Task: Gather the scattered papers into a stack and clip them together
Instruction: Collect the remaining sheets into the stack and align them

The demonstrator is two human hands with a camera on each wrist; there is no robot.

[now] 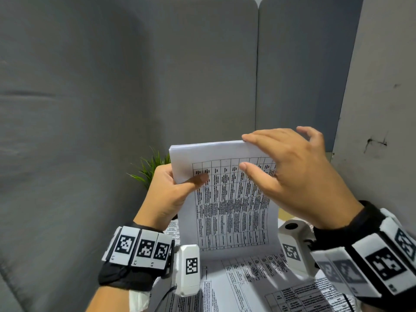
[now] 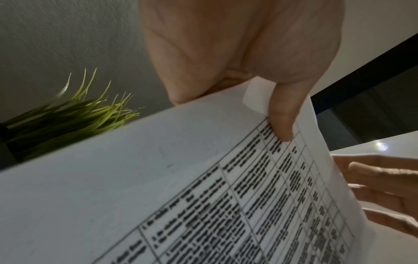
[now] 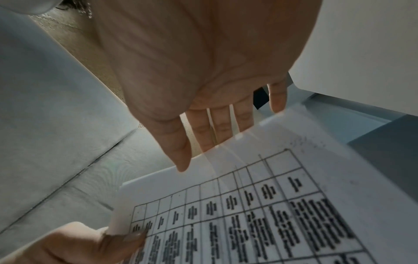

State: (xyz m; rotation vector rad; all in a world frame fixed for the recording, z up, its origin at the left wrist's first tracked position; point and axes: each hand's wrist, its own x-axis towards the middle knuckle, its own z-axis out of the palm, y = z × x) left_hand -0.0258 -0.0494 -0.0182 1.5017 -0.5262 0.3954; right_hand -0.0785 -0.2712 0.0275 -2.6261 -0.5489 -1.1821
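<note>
The person holds a stack of papers [image 1: 227, 199] upright in front of them, its lower edge standing down on other printed sheets [image 1: 258, 282] that lie spread flat on the surface below. The front page carries a table of small black print, too blurred to read. The left hand [image 1: 171, 194] grips the stack at its upper left edge: the thumb [image 1: 198, 179] lies curled across the front of the page, and the fingers go round behind where I cannot see them. From the left wrist view the same thumb [image 2: 282, 116] presses on the top corner of the sheet, with the palm close above the paper's edge. The right hand [image 1: 299, 176] is spread loosely, fingers fairly straight and holding nothing; the index finger [image 1: 252, 139] rests along the top right corner of the stack, and the thumb [image 1: 252, 168] lies against the front page just under it. In the right wrist view the fingers [image 3: 221, 123] reach past the top edge of the papers [image 3: 260, 205], and several sheets fan slightly apart there, so the edges are not quite flush. Behind the left hand stands a small green plant [image 1: 150, 170] with thin grassy blades, partly hidden by the stack. Grey fabric panels [image 1: 112, 86] close in the back and the left side. Both wrists wear black bands with square black-and-white markers [image 1: 144, 246] and white camera housings.
</note>
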